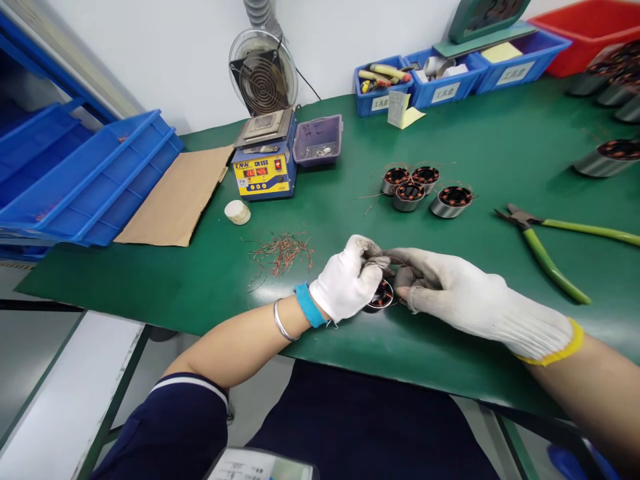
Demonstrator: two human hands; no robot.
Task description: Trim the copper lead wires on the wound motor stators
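My left hand, in a white glove with a blue cuff, is closed around a small motor stator with copper windings, held just above the green mat. My right hand, in a white glove with a yellow cuff, meets it from the right, its fingertips pinched on the stator's top edge, probably on a thin wire. Most of the stator is hidden by both gloves.
Several more stators sit farther back. Green-handled pliers lie at right. Copper wire clippings lie left of my hands. A soldering station, fan, white tape roll, cardboard and blue bins stand at left and back.
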